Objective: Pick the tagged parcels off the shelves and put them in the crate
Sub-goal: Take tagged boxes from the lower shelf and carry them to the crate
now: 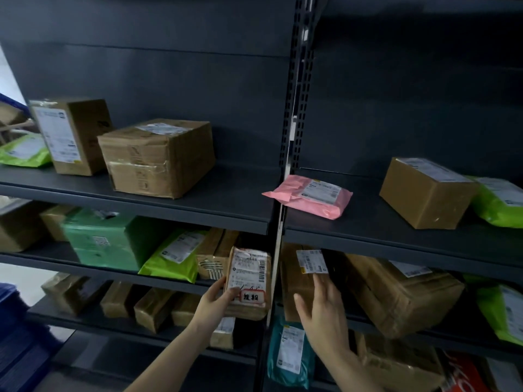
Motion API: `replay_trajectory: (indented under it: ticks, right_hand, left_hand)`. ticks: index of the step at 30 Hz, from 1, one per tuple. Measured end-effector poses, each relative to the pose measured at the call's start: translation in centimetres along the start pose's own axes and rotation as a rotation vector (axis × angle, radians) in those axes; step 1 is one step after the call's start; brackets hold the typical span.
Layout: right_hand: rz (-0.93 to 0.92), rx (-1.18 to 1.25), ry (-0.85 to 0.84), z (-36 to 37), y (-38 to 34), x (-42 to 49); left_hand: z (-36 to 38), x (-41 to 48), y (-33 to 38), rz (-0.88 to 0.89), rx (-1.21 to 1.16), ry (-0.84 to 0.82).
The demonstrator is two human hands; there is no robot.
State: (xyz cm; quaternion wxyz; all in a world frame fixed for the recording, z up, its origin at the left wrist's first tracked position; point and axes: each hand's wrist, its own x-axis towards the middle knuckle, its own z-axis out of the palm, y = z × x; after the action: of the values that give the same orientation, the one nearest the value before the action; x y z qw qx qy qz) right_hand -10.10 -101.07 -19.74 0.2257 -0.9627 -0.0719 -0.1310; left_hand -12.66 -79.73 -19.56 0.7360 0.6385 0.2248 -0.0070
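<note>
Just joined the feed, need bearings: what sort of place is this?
Likely a parcel storeroom or pickup point: dark metal shelves hold labelled cartons and mailer bags, and the left hand grips a tagged parcel.

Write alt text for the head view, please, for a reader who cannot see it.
The left hand grips a tagged parcel before dark shelves; the right hand is open beside it. Boxes and mailer bags line the shelves.

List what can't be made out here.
Parcel label print: head view, too small; left hand covers its corner.
Blue stack: cut by left edge, blurred; crate or not, cannot tell.
Black item past right hand: lost in shelf shadow.
Green bag: cut by right edge.
</note>
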Motion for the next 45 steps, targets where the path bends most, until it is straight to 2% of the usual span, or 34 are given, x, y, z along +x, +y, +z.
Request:
replay_trajectory:
  ticks: [4,10,15,19,32,45]
  right_hand:
    - [0.007,0.024,-0.027,0.6,-3.6,-0.4]
    - [0.042,0.074,-0.038,3.5,-10.8,-1.9]
    - [0.098,0.059,-0.066,6.8,-15.6,-2.1]
    - [0.126,0.013,-0.105,9.0,-17.7,-1.0]
    - [0.307,-0.069,-0.084,14.1,-19.3,7.6]
    - [0.316,-0.198,-0.079,16.7,-20.3,10.7]
  left_hand:
    - [-2.3,-0.8,0.6,-0.012,0.04,-0.074]
    - [-10.4,-1.0,1.4,-0.025,0.07,-0.122]
    - [-17.7,-0.1,2.8,-0.002,0.065,-0.07]
    - [-20.7,1.5,3.0,0.025,0.078,-0.012]
    - [-21.1,6.6,2.1,0.035,0.029,0.04]
    - [-20.9,8.5,1.7,0.017,0.025,0.08]
